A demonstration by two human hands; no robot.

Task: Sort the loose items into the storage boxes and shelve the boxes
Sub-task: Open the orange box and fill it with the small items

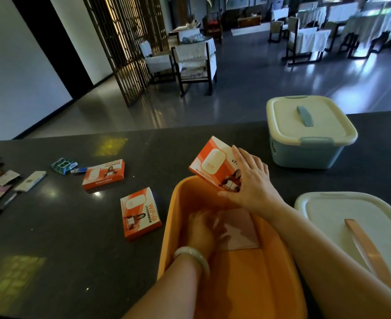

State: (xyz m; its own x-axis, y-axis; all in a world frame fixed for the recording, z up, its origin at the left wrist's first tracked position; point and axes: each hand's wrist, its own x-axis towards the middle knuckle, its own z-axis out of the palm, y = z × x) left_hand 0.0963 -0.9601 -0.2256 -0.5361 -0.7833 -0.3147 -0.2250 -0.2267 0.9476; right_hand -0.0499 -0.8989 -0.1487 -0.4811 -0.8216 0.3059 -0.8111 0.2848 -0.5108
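An orange-and-white carton is being held over the far rim of the open orange storage box by the right hand, fingers spread across it. Inside, the left hand is blurred, its fingers' state indiscernible. Two matching cartons are lying on the bench.

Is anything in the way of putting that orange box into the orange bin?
Partly. The left hand is down inside the bin, blurred, beside a pink item. The right hand holds the box over the far rim, where the bin is open.
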